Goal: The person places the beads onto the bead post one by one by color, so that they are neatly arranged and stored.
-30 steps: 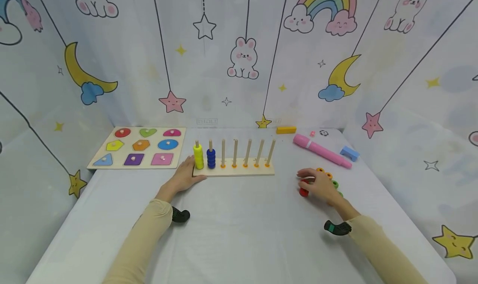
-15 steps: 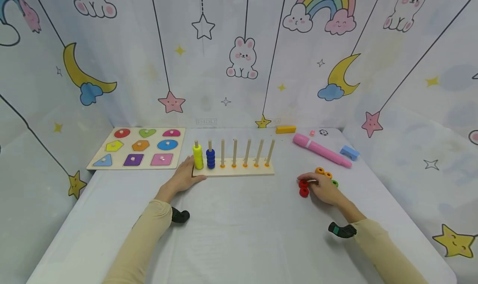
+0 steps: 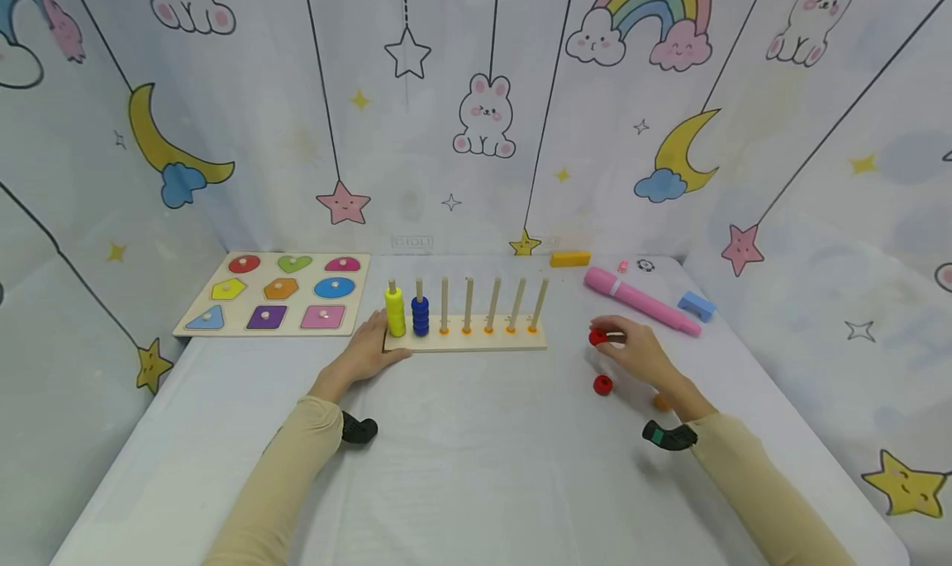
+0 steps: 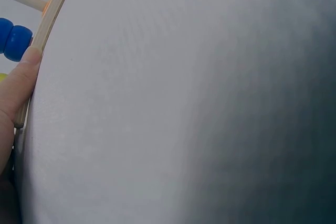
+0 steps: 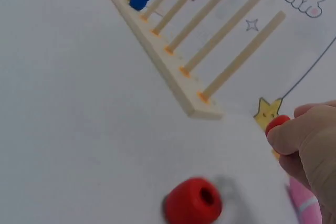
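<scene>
My left hand holds the left end of a wooden peg board, thumb along its front edge; its other fingers are partly hidden. Yellow beads fill the first peg and dark blue beads stack on the second; the other pegs are bare. To the right of the board, my right hand pinches a red bead between thumb and fingers. A second red bead lies on the table below that hand. An orange bead shows partly beside the right wrist.
A shape puzzle board lies at the back left. Behind my right hand are a pink stick with a white band and a blue block. A yellow block sits by the patterned cloth wall.
My right hand has picked up one of the two red beads and moved it away from me, covering the orange and green beads behind it. The left hand stays put.
</scene>
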A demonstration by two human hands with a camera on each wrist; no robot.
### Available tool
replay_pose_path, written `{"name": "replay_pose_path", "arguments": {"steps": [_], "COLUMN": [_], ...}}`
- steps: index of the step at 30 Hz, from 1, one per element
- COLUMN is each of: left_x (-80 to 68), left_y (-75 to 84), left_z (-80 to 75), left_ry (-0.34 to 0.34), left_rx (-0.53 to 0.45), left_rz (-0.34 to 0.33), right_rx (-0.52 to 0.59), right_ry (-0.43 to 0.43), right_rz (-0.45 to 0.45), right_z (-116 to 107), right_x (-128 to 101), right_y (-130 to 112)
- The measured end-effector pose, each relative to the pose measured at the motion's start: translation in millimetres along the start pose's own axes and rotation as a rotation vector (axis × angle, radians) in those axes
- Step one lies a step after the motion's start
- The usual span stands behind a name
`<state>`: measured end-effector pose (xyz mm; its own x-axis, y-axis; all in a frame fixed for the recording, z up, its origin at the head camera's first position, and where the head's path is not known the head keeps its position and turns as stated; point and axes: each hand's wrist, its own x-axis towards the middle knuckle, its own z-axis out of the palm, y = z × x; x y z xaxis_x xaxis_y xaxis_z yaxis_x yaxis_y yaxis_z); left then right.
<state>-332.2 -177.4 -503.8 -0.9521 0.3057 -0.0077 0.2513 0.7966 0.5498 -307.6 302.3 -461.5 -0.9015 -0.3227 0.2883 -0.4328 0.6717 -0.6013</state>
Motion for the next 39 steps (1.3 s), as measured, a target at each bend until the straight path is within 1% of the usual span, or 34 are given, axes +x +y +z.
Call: {"name": "replay_pose_path", "arguments": {"steps": [3, 6, 7, 10, 12, 13, 14, 17, 23, 27, 30, 35, 39], "left_x": [-0.8, -1.3, -1.4, -0.2, -0.1, 0.4, 0.5, -1.0, -1.5, -1.7, -1.3, 0.1, 0.4], "left_y": [-0.6, -0.9, -0.9, -2.0, -2.3, -3.3, -3.6, -3.4, -4.6, -3.6, -2.5, -0.1, 1.3], "left_z": [0.2, -0.3, -0.8, -2.0, -2.7, -2.6, -2.7, -2.8, 0.5, 1.9, 1.7, 0.7, -0.1], "left_ry": [0.009, 0.008, 0.008, 0.000, 0.002, 0.005, 0.006, 0.011, 0.004, 0.002, 0.004, 0.012, 0.013], "left_rx": [-0.008, -0.007, -0.007, -0.004, -0.004, -0.004, -0.006, -0.012, -0.008, -0.011, -0.015, -0.008, -0.004], "left_rz": [0.013, 0.006, 0.006, -0.001, -0.001, 0.004, 0.007, 0.018, 0.023, 0.021, 0.020, 0.025, 0.025], "right_rx": [0.017, 0.044, 0.060, 0.106, 0.147, 0.160, 0.168, 0.191, 0.190, 0.169, 0.155, 0.129, 0.103], "right_ry": [0.068, 0.124, 0.139, 0.180, 0.187, 0.181, 0.173, 0.131, 0.050, -0.008, -0.036, -0.047, -0.058], "right_rz": [-0.038, -0.042, -0.057, -0.127, -0.186, -0.200, -0.210, -0.218, -0.246, -0.285, -0.312, -0.331, -0.340], "right_z": [-2.9, -5.0, -6.0, 0.4, 7.2, 10.8, 16.3, 28.9, 61.8, 81.9, 92.6, 104.4, 108.1], "right_x": [24.0, 49.1, 55.8, 81.6, 97.7, 104.9, 113.1, 127.2, 143.5, 149.4, 151.8, 156.1, 158.4], "right_y": [-18.6, -43.2, -55.9, -73.0, -81.8, -86.8, -86.1, -102.1, -132.6, -152.8, -164.3, -171.8, -173.8]}}
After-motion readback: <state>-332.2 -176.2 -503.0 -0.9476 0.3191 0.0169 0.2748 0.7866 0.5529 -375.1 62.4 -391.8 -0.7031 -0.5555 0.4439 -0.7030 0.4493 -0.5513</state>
